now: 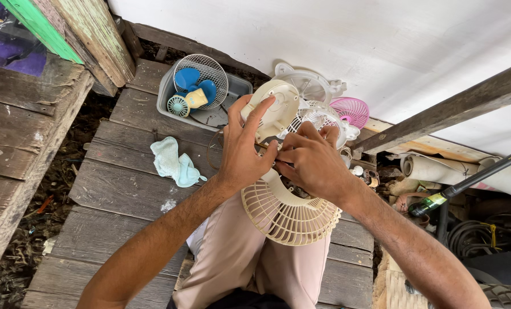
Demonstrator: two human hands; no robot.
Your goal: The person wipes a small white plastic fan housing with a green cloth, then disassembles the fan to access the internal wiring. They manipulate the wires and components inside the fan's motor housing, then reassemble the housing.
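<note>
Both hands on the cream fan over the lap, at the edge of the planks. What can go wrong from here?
1. The left hand and right hand work close together at the cream fan, held over the lap; any small part that comes loose could fall into the gaps in the plank floor.
2. Fingertips sit near the fan's slotted grille and could get pinched.
3. The loose white grilles behind look stacked and could be knocked over.

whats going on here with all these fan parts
A seated person holds a cream plastic fan housing in the left hand, while the right hand works at its back. A cream ribbed fan grille rests on their lap. A grey tray of blue fan parts and a light blue cloth lie on the wooden planks.
</note>
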